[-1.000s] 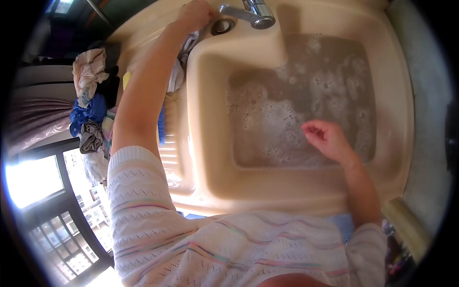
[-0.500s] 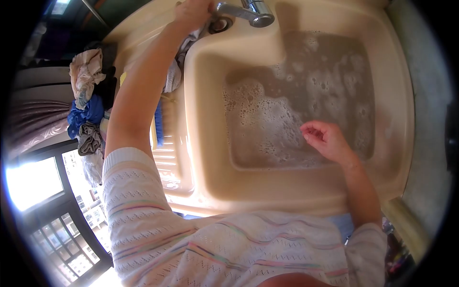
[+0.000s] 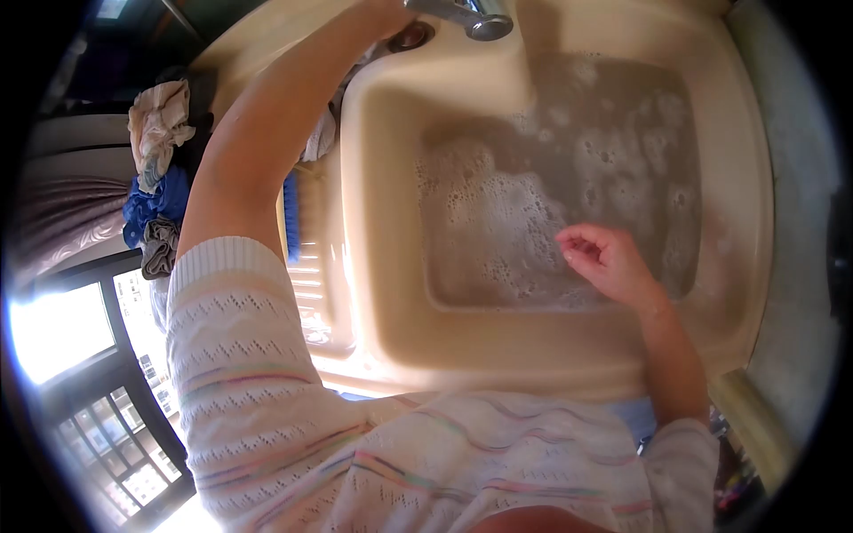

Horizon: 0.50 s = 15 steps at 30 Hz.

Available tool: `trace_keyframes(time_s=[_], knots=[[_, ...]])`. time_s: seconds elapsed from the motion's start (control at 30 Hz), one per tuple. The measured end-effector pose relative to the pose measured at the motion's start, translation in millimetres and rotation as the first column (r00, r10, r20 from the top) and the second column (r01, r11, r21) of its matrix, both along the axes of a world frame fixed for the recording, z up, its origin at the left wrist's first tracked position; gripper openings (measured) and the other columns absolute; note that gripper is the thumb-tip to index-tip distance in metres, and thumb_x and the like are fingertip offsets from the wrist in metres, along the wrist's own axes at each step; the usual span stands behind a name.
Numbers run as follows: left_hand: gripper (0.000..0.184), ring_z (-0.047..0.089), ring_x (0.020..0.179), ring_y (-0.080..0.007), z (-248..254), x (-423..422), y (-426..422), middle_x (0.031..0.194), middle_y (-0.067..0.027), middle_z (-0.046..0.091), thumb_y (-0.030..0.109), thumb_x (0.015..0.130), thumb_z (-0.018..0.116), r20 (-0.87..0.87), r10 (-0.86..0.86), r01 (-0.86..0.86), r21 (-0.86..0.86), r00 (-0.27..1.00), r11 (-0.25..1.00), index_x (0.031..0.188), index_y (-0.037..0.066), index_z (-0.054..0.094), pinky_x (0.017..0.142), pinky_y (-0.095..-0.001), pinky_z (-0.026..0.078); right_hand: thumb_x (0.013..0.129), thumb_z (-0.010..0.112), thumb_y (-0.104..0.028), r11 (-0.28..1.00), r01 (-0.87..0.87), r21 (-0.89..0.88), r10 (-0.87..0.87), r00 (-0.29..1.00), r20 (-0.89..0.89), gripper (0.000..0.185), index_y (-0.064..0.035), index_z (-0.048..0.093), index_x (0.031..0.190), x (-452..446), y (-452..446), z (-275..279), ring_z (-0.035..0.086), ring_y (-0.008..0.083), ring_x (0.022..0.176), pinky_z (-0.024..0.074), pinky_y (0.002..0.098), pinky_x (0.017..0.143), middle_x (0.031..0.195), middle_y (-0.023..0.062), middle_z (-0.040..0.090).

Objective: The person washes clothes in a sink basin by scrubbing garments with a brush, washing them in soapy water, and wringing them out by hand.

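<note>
A beige sink (image 3: 426, 342) holds cloudy, sudsy water (image 3: 569, 191). My right hand (image 3: 609, 262) hovers over the water near its front right part, fingers curled together, with no object visible in them. My left arm stretches up across the ledge, and my left hand (image 3: 386, 13) is at the top edge beside the chrome faucet (image 3: 484, 22); its fingers are cut off or hidden. Just below that hand is a round dark hole (image 3: 411, 36). A light cloth (image 3: 322, 138) lies partly behind my left forearm.
A blue-bristled brush (image 3: 290, 218) lies on the ribbed ledge (image 3: 311, 284), left of the basin. Crumpled clothes, pale (image 3: 160, 124), blue (image 3: 155, 204) and grey (image 3: 160, 247), are piled at the far left. A window (image 3: 67, 333) stands at lower left.
My left hand has moved up and slightly right, beside the faucet, and the left elbow has shifted left. The foam has drifted slightly. My right hand has hardly moved.
</note>
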State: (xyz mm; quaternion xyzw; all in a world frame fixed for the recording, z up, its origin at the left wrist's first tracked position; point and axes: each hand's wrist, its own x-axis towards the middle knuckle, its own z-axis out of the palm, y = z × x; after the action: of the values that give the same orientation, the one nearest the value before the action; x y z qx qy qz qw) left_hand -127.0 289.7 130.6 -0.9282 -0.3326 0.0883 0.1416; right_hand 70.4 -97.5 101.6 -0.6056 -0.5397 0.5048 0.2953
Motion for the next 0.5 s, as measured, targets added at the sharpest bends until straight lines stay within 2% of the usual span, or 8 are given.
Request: trace_keyframes(time_s=[0.03,0.13,0.23,0.33,0.43,0.5], knots=[[0.011,0.062,0.083,-0.0231,1,1,-1,0.082,-0.0026,0.065,0.027,0.073,0.056,0.045,-0.02,0.021,-0.019,0.999,1.0,0.068,0.021,0.064,0.08,-0.0463,0.042,0.079,0.061,-0.006,1.0,-0.003,0.0,0.003,1.0,0.011,0.017,-0.0015,0.063,0.096,0,0,1,0.056,0.009,0.066,0.046,0.0224,0.06,0.073,0.0042,0.062],[0.013,0.062,0.08,-0.0249,8,6,-10,0.083,-0.0034,0.065,0.026,0.073,0.054,-0.078,0.028,-0.031,-0.035,0.997,0.999,0.068,0.02,0.064,0.074,-0.0391,0.046,0.079,0.061,-0.005,1.0,0.006,0.008,-0.006,1.0,-0.01,0.018,-0.0014,0.063,0.096,0,-2,3,0.056,0.0086,0.067,0.0461,0.0227,0.06,0.074,0.0045,0.062],[0.012,0.062,0.075,-0.0254,3,-2,-6,0.08,-0.0047,0.064,0.023,0.074,0.053,-0.016,-0.164,0.164,0.046,0.986,0.985,0.068,0.017,0.062,0.068,-0.0357,0.048,0.079,0.06,-0.004,1.0,0.001,0.007,-0.001,1.0,-0.013,0.018,-0.0011,0.063,0.096,-1,-1,3,0.056,0.0086,0.067,0.0458,0.0222,0.059,0.074,0.0047,0.062],[0.012,0.061,0.073,-0.0258,-6,-9,-1,0.077,-0.0055,0.062,0.021,0.074,0.053,0.096,-0.288,0.281,0.077,0.953,0.957,0.067,0.016,0.061,0.068,-0.0371,0.048,0.079,0.06,-0.004,0.999,-0.01,-0.052,0.011,1.0,0.011,0.017,-0.0011,0.063,0.096,-2,3,3,0.055,0.0082,0.067,0.0452,0.0215,0.059,0.075,0.0044,0.061],[0.011,0.06,0.071,-0.0261,-16,-14,2,0.075,-0.0058,0.061,0.019,0.074,0.052,0.403,-0.423,0.437,0.063,0.811,0.897,0.067,0.015,0.059,0.068,-0.0367,0.047,0.08,0.06,-0.002,0.994,-0.059,-0.096,0.061,0.998,0.017,0.02,-0.0035,0.063,0.1,-1,8,4,0.052,0.004,0.069,0.0433,0.0191,0.061,0.081,-0.0017,0.061],[0.011,0.061,0.073,-0.0257,-12,-12,8,0.076,-0.0057,0.062,0.02,0.074,0.053,0.13,-0.358,0.345,0.115,0.925,0.932,0.068,0.015,0.061,0.066,-0.0368,0.048,0.08,0.06,-0.002,0.993,-0.03,-0.113,0.025,0.999,-0.042,0.021,-0.0041,0.063,0.1,-1,7,0,0.053,0.0043,0.071,0.0433,0.0191,0.063,0.083,-0.0012,0.062]])
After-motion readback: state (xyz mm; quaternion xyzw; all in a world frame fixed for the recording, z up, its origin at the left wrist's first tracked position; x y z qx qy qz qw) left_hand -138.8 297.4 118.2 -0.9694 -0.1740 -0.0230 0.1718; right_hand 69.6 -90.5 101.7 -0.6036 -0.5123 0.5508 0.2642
